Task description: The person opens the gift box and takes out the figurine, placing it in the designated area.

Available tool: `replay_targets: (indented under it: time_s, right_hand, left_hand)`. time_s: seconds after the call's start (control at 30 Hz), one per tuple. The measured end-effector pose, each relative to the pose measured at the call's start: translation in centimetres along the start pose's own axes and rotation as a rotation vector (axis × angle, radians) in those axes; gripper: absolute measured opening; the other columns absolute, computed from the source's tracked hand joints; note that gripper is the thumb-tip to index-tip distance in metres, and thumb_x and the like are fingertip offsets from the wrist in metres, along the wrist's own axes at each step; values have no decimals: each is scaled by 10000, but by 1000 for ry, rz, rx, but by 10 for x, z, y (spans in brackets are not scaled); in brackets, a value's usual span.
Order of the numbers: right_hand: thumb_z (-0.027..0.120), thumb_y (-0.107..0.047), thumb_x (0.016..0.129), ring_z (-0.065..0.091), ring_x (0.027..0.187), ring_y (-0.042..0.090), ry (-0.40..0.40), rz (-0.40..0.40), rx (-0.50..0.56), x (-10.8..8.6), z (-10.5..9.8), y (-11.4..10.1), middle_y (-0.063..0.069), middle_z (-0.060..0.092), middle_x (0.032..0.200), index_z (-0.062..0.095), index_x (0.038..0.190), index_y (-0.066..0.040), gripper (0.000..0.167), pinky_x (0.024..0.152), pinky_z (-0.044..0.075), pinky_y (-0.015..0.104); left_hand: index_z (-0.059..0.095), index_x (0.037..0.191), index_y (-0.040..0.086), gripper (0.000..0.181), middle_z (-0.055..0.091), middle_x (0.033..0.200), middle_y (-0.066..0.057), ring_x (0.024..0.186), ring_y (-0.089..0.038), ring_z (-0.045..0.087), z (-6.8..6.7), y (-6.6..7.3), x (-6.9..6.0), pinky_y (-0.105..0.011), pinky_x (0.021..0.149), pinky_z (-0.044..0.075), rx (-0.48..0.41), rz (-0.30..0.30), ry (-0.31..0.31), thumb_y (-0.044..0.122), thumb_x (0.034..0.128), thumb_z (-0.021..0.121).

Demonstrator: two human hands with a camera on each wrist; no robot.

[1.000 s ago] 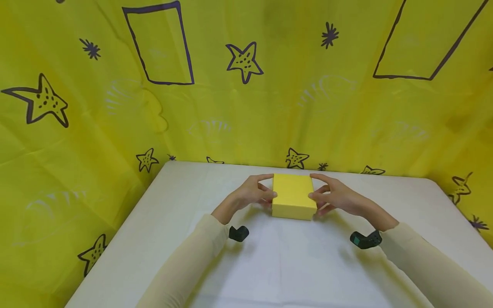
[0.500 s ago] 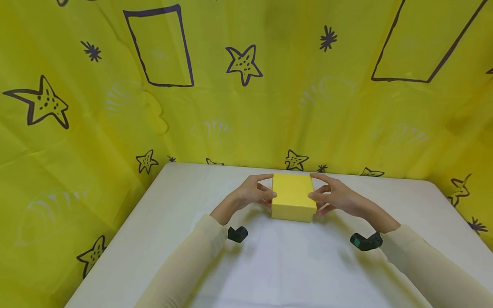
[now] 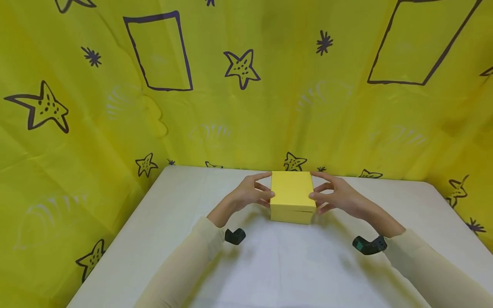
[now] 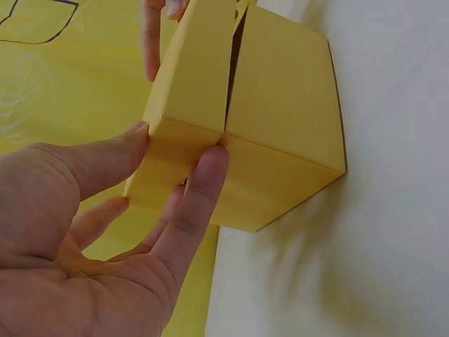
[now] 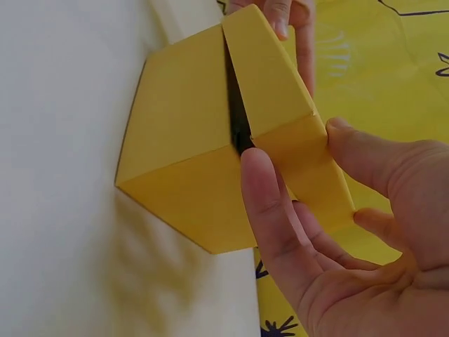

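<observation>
A yellow cardboard box [image 3: 289, 216] stands on the white table, its matching lid [image 3: 292, 188] raised slightly and tilted on top. My left hand [image 3: 248, 192] holds the lid's left side, the thumb on its near top edge and other fingers along the side. On the opposite side, my right hand [image 3: 340, 196] grips the lid the same way. In the right wrist view a dark gap shows between the lid [image 5: 277, 77] and the box body [image 5: 182, 112], with a fingertip at its corner. That gap looks narrower in the left wrist view. The box's contents are hidden.
The white table [image 3: 296, 273] reaches back to a yellow curtain [image 3: 246, 115] printed with dark stars and frames. The curtain also hangs along the left and right sides. A dark wrist device [image 3: 236, 236] sits at the left cuff, another dark device [image 3: 369, 245] at the right.
Both hands have raised the lid a little, and a gap has appeared under its right front edge. The box body stays on the table. The head view has tilted slightly upward.
</observation>
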State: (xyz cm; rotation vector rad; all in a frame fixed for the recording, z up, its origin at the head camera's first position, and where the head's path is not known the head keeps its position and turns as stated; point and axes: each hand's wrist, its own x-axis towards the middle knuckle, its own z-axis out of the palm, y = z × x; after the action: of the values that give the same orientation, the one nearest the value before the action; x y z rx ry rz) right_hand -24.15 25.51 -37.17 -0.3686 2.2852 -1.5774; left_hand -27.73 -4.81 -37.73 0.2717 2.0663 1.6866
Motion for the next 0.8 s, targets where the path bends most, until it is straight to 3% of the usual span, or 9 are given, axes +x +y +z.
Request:
replay_targets:
  time_s: [0.17,0.4,0.8]
  right_hand:
    - [747,-165,964,699,907,452,16,-45,10,-2,-1,-7,346,477,1337,219,1635,-116,856,811,610,556]
    - [751,-171,961,709,911,375,50,-80,-4,-4,-1,-14,334,494,1345,208,1647,-157,876,819,597,589]
    - [721,-126,979,709,916,399,76,-122,-4,-7,1,-19,356,441,1389,182,1654,-165,865,782,619,542]
  left_hand:
    - [406,1590,200,792,581,1200,-210,855,-295,737,-3,5,-4,-523,890,596,-39,69,-3,-31,914,748]
    - [383,1599,181,797,589,1179,-215,835,-286,732,-6,13,-9,-593,919,561,-15,157,-12,-30,920,742]
    - [399,1588,191,807,581,1164,-213,823,-250,714,-6,15,-11,-579,892,574,-39,211,-6,-68,904,741]
